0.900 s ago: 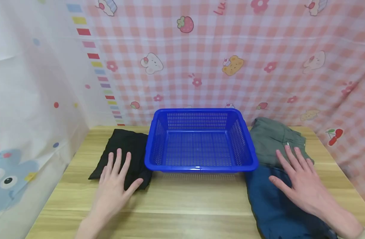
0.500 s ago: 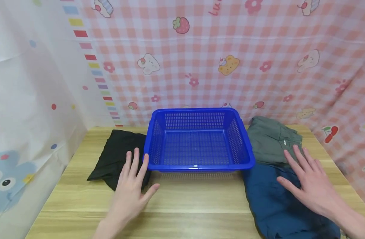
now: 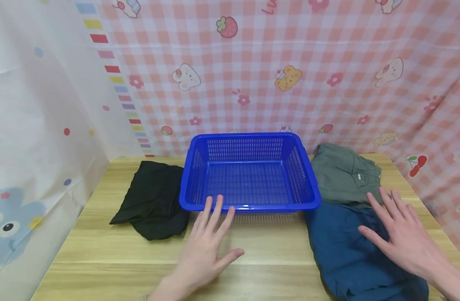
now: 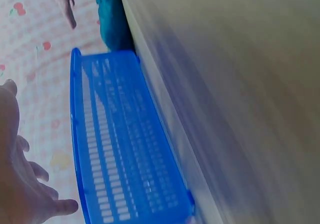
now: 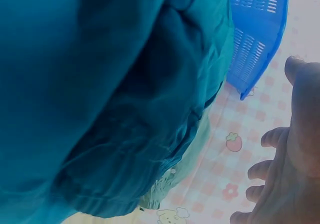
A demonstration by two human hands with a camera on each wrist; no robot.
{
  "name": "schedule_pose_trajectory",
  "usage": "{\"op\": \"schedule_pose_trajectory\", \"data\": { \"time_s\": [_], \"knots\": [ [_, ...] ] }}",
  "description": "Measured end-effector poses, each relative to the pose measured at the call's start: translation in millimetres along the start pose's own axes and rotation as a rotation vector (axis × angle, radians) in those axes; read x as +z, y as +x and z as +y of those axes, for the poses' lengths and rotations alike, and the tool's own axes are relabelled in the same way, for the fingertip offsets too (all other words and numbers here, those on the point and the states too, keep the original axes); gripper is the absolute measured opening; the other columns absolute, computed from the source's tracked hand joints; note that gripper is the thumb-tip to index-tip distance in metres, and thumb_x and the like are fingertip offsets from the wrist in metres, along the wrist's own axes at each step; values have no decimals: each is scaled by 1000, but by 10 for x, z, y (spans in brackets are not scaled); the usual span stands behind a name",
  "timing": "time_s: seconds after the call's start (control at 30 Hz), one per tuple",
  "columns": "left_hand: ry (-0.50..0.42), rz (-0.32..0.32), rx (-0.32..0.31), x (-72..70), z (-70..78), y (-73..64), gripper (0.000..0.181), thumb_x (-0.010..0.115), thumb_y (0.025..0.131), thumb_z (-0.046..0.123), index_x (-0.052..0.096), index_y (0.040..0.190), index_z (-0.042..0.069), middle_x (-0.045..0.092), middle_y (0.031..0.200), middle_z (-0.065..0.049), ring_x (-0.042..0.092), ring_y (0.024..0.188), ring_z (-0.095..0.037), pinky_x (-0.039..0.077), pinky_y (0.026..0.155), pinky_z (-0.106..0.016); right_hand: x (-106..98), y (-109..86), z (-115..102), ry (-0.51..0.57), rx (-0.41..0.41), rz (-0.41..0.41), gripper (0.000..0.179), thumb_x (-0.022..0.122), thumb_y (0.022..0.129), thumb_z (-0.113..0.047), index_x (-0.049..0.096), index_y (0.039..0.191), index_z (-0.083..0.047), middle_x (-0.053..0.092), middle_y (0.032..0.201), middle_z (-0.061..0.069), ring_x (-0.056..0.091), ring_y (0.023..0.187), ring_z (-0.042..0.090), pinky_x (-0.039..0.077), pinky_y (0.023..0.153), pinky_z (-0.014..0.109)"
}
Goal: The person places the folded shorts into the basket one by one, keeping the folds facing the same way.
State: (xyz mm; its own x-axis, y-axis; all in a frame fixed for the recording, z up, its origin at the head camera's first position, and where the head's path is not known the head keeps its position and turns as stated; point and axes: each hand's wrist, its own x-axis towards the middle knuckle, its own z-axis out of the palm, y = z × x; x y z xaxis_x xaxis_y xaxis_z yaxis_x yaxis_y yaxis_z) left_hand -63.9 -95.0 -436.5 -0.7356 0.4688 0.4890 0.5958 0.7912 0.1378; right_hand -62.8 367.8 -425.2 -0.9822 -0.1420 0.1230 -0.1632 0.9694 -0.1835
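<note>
blue basket (image 3: 248,182): mid-tabletop (image 3: 271,261) toward the back, opening up, long axis left-to-right | our left hand (image 3: 205,253): fingers spread, near its front edge | our right hand (image 3: 406,238): fingers splayed over navy garment (image 3: 346,259)

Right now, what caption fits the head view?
Rectangular blue plastic basket between black cloth and grey-green cloth, left hand spread nearby.

The head view looks forward and down over the counter (image 3: 267,259); both close, sideways-turned wrist views share the blue plastic basket (image 3: 278,207).
</note>
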Motion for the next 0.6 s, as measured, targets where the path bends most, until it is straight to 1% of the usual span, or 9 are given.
{"op": "schedule_pose_trajectory", "data": {
  "time_s": [0.07, 0.13, 0.23, 0.3, 0.33, 0.4, 0.5, 0.53, 0.6],
  "knots": [
    [-5, -17, 15, 22, 52, 28, 87, 14, 103, 74, 35, 165, 16, 20, 177, -17, 26, 161, -46, 46, 117, -63, 11, -12, 11, -4, 8, -2, 97, 64, 102, -51, 9, 170, -10, -4, 176, 27, -19, 163, 45, -14, 127, 73],
    [-5, -27, 29, 37, 98, 57, 87, 14, 103, 75, 35, 165, 17, 20, 177, -17, 32, 158, -49, 47, 117, -62, 20, -23, 27, -7, 14, -7, 97, 64, 102, -52, 10, 170, -10, -5, 176, 27, -18, 163, 45, -14, 127, 73],
    [-11, -36, 51, 49, 167, 94, 87, 16, 103, 75, 33, 166, 18, 19, 177, -17, 32, 157, -49, 47, 118, -62, 31, -38, 61, -9, 20, -19, 97, 63, 102, -52, 9, 170, -9, -6, 176, 27, -19, 163, 46, -15, 127, 72],
    [-10, -44, 74, 53, 219, 120, 86, 19, 103, 74, 30, 167, 18, 20, 177, -17, 31, 158, -49, 46, 118, -61, 35, -55, 91, -7, 24, -27, 97, 63, 102, -52, 8, 170, -9, -6, 176, 28, -19, 163, 47, -16, 127, 72],
    [-12, -52, 86, 55, 248, 134, 85, 23, 103, 74, 28, 168, 19, 19, 177, -18, 31, 158, -48, 46, 119, -61, 38, -66, 107, -7, 28, -31, 97, 62, 103, -52, 7, 170, -9, -7, 175, 29, -20, 162, 47, -17, 127, 71],
    [-11, -77, 112, 68, 307, 158, 85, 36, 104, 72, 23, 169, 20, 20, 177, -18, 30, 159, -47, 47, 119, -60, 46, -89, 137, -5, 35, -40, 97, 62, 103, -52, 6, 170, -7, -7, 175, 30, -21, 162, 48, -17, 126, 71],
    [-17, -122, 160, 95, 404, 190, 90, 53, 100, 68, 22, 170, 19, 23, 176, -19, 30, 160, -45, 47, 119, -57, 66, -120, 176, -4, 42, -44, 97, 62, 103, -51, 7, 169, -6, -5, 174, 32, -20, 162, 48, -16, 127, 72],
    [-23, -138, 175, 106, 437, 199, 92, 57, 99, 66, 23, 169, 19, 25, 175, -19, 31, 160, -44, 47, 120, -56, 75, -128, 186, -3, 42, -44, 97, 62, 103, -51, 8, 169, -5, -5, 174, 32, -20, 162, 48, -15, 127, 72],
    [-36, -175, 204, 129, 501, 216, 91, 60, 98, 64, 26, 169, 17, 26, 175, -20, 30, 160, -43, 47, 121, -54, 94, -141, 205, 1, 38, -38, 96, 62, 103, -51, 10, 169, -4, -4, 174, 32, -19, 162, 48, -13, 127, 73]
  ]
}}
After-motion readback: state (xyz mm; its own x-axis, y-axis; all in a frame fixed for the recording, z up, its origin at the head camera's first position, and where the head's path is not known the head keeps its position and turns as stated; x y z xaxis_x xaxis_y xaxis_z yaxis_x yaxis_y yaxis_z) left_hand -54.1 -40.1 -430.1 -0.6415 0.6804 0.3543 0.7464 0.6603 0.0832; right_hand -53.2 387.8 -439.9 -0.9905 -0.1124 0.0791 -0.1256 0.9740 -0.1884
